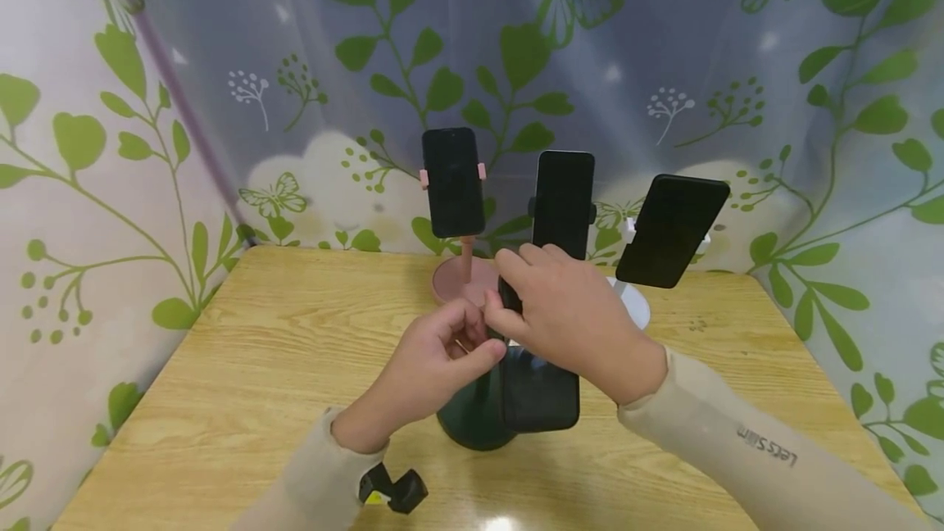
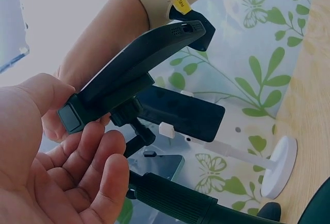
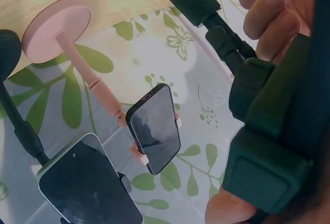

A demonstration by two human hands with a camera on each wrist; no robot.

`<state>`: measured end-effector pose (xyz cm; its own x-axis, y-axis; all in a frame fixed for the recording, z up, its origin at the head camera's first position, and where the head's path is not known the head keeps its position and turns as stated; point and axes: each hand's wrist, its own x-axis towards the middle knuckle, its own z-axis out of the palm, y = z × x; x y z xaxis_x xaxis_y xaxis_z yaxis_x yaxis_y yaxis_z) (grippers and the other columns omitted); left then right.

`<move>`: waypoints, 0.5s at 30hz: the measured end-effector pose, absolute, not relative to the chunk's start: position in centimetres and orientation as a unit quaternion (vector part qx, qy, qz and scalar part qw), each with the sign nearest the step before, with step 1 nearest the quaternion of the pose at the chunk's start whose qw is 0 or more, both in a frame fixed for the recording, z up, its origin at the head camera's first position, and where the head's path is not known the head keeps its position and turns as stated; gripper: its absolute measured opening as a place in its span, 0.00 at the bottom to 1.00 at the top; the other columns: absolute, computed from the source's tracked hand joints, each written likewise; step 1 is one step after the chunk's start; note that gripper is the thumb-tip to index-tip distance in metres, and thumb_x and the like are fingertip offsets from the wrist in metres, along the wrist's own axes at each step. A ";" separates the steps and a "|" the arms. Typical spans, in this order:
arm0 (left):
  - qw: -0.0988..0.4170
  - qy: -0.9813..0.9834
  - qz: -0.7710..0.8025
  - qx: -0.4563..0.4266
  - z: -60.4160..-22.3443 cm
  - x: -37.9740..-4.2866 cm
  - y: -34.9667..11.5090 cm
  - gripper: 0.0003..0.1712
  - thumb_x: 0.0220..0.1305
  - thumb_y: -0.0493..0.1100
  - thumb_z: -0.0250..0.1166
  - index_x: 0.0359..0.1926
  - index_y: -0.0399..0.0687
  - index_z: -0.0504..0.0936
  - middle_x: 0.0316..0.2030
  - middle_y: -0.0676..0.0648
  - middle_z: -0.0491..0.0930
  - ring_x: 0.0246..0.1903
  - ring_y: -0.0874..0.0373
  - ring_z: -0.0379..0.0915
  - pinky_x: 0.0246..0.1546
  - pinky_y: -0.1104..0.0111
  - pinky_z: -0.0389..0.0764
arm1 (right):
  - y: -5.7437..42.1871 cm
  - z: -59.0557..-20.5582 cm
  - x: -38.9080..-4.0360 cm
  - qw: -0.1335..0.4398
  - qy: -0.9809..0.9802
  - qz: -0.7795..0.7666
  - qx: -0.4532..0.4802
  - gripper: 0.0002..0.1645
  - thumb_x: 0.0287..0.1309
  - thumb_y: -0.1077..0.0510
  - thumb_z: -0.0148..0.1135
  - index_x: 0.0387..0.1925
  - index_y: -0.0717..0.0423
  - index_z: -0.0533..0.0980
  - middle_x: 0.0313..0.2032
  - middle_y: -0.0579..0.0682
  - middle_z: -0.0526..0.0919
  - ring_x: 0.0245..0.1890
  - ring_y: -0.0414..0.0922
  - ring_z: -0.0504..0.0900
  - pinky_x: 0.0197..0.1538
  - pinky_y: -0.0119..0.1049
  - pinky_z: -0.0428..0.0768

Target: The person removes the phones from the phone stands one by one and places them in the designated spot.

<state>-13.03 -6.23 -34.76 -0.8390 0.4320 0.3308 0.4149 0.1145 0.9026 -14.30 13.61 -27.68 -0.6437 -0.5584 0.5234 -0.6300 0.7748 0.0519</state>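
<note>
A dark green phone stand point(image 1: 472, 426) stands at the front, its holder carrying a black phone point(image 1: 546, 400) turned edge-up. My left hand point(image 1: 438, 371) pinches the end of the holder's clamp point(image 2: 73, 115), thumb above and curled fingers beneath. From the other side my right hand point(image 1: 568, 314) grips the same end of the holder, its thumb close to my left fingertips. In the right wrist view the clamp point(image 3: 268, 167) shows large, with a right fingertip under its lower edge. Part of the phone is hidden behind my right hand in the head view.
Behind, a pink stand point(image 1: 466, 269) bears a phone point(image 1: 453, 187). Another phone point(image 1: 564, 199) sits in a black holder beside it. At right a tilted phone point(image 1: 671, 228) is clamped on a white stand point(image 1: 636, 306). A patterned curtain point(image 1: 295, 105) backs the wooden table point(image 1: 280, 351).
</note>
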 end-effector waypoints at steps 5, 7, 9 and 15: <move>0.011 0.744 0.606 0.280 -34.5 -12.9 -6.1 0.09 0.70 0.44 0.70 0.39 0.47 0.78 0.36 0.50 0.81 0.30 0.55 0.76 0.31 0.67 0.81 | 13.7 -27.6 -14.3 0.259 -0.905 0.064 0.332 0.14 0.65 0.51 0.59 0.27 0.49 0.66 0.21 0.43 0.61 0.21 0.42 0.62 0.22 0.34 0.61; 0.013 0.745 0.608 0.276 -34.4 -12.8 -6.1 0.10 0.70 0.44 0.70 0.38 0.47 0.77 0.35 0.49 0.80 0.29 0.55 0.76 0.31 0.67 0.81 | 13.6 -27.5 -14.4 0.258 -0.905 0.063 0.332 0.14 0.66 0.51 0.59 0.27 0.49 0.66 0.21 0.43 0.62 0.20 0.42 0.62 0.21 0.34 0.60; 0.016 0.745 0.609 0.273 -34.4 -12.8 -6.1 0.10 0.70 0.45 0.70 0.38 0.47 0.77 0.35 0.49 0.80 0.28 0.54 0.76 0.31 0.66 0.81 | 13.6 -27.5 -14.3 0.258 -0.906 0.063 0.330 0.14 0.66 0.51 0.58 0.27 0.48 0.66 0.21 0.43 0.62 0.20 0.42 0.62 0.21 0.35 0.60; 0.025 0.730 0.628 0.269 -34.4 -12.7 -5.8 0.09 0.71 0.43 0.69 0.38 0.46 0.77 0.35 0.48 0.80 0.29 0.56 0.76 0.28 0.69 0.80 | 13.6 -27.4 -14.2 0.255 -0.910 0.062 0.322 0.15 0.64 0.51 0.61 0.26 0.49 0.66 0.20 0.42 0.61 0.20 0.42 0.62 0.20 0.34 0.59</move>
<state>-12.69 -5.75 -34.43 -0.8539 0.4239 0.3019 0.3622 0.0675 0.9296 -14.22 13.59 -27.45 -0.6634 -0.5538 0.5033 -0.6167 0.7855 0.0515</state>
